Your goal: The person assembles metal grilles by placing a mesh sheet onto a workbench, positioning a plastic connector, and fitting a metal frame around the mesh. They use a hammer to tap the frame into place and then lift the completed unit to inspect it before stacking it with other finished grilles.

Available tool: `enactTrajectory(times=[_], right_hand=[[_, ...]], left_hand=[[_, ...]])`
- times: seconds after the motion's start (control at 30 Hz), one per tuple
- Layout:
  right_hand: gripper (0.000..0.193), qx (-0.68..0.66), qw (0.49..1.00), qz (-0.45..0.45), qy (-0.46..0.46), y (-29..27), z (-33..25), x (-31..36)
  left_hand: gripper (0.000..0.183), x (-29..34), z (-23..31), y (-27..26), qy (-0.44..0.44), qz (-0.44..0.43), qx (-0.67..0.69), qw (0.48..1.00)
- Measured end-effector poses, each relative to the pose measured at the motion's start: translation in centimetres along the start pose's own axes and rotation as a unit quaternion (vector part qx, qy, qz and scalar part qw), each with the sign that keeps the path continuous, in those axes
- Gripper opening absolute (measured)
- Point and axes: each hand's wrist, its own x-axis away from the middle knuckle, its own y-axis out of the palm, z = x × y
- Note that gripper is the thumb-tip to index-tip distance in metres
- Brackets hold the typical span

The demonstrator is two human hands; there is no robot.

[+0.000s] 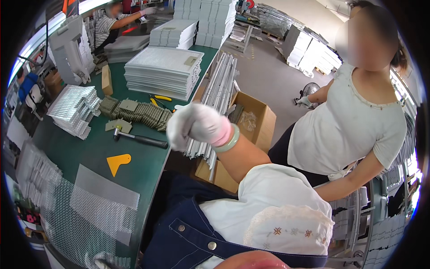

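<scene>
My right hand, in a white glove with a pink cuff, is raised over the table's right edge. Its fingers are curled closed and a little blurred; whatever they hold, if anything, is hidden. At the lower rim, a small part of my gloved left hand shows by the near end of a silvery mesh sheet; its fingers are mostly cut off. Under that sheet lies a flatter grey mesh piece. A yellow scraper and a black-handled hammer rest farther up the green table.
Rows of small grey-brown plates, folded mesh stacks, yellow-handled pliers and piled panels occupy the table. Metal strips and a cardboard box are beside it. A co-worker stands at right; another person works far left.
</scene>
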Motion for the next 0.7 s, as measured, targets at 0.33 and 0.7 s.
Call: enactTrajectory(times=[0.33, 0.7], right_hand=[[0.032, 0.028, 0.936, 0.05, 0.348, 14.7, 8.4, -1.3], [0.065, 0.482, 0.84, -0.049, 0.244, 18.1, 19.6, -6.2]], left_hand=[[0.036, 4.2, 4.3, 3.5, -0.067, -0.047, -0.098, 0.992], [0.069, -0.2, -3.5, 1.8, -0.039, 0.108, -0.448, 0.887]])
